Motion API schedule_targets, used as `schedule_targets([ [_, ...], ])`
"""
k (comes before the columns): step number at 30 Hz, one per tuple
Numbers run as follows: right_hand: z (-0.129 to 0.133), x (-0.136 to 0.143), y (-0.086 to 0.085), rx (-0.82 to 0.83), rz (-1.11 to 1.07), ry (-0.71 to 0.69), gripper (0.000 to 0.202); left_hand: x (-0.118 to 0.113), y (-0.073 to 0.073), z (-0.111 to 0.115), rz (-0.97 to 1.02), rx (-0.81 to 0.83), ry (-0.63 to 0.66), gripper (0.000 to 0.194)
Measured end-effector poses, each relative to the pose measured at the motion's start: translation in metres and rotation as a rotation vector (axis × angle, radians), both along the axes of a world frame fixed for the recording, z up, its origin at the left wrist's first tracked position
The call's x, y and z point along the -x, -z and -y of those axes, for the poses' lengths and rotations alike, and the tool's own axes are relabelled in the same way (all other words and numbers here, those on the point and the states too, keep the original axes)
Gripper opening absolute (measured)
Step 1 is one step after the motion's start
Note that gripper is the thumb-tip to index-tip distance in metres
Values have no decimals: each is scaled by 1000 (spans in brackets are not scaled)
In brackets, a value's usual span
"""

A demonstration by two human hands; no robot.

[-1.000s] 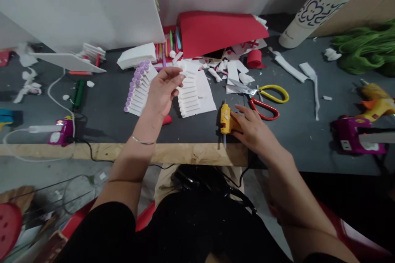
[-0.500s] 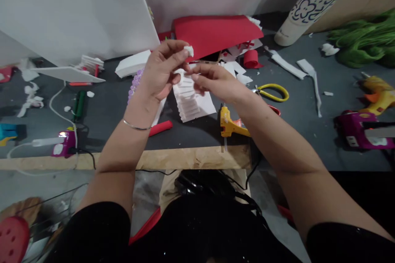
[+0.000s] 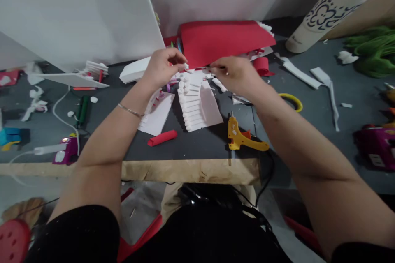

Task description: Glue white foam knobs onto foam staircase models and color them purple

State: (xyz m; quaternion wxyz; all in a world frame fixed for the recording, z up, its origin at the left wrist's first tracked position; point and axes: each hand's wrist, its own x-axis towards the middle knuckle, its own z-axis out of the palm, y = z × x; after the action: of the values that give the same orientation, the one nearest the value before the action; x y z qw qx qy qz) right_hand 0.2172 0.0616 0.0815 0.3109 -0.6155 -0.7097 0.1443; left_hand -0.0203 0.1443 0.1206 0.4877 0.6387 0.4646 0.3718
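My left hand point(image 3: 163, 68) is closed in a pinch, with a small white lump point(image 3: 186, 66) at its thumb and fingertips. Just right of it my right hand point(image 3: 239, 74) is closed too, its fingertips together near a thin dark-tipped thing too small to name. Below and between both hands lies a white sheet point(image 3: 212, 111) with a row of thin white rolled strips point(image 3: 191, 107) stuck along it. Another white sheet point(image 3: 160, 117) rests under my left forearm. A red roll point(image 3: 162, 138) lies in front of that sheet.
A yellow hot glue gun point(image 3: 236, 133) lies near the table's front edge. Behind my hands is a red sheet point(image 3: 222, 41), with a red paper roll point(image 3: 261, 65) beside it. A tall white bottle point(image 3: 321, 16) stands at back right. Purple power blocks point(image 3: 66, 150) sit on both sides.
My hands have moved apart. My right hand went up and to the right, and my left hand came down with the white lump. The sheet with strips now shows more fully.
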Motion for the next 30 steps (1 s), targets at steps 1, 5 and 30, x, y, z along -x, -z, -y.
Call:
schedule_targets([
  [1, -6, 12, 5, 39, -44, -24, 18, 0, 3, -2, 5, 4, 5, 38],
  [5, -25, 37, 19, 228, -174, -97, 11, 7, 11, -14, -55, -138, 82, 34],
  [30, -23, 42, 12, 425, -423, -66, 11, 19, -3, -25, -745, -480, 566, 23],
])
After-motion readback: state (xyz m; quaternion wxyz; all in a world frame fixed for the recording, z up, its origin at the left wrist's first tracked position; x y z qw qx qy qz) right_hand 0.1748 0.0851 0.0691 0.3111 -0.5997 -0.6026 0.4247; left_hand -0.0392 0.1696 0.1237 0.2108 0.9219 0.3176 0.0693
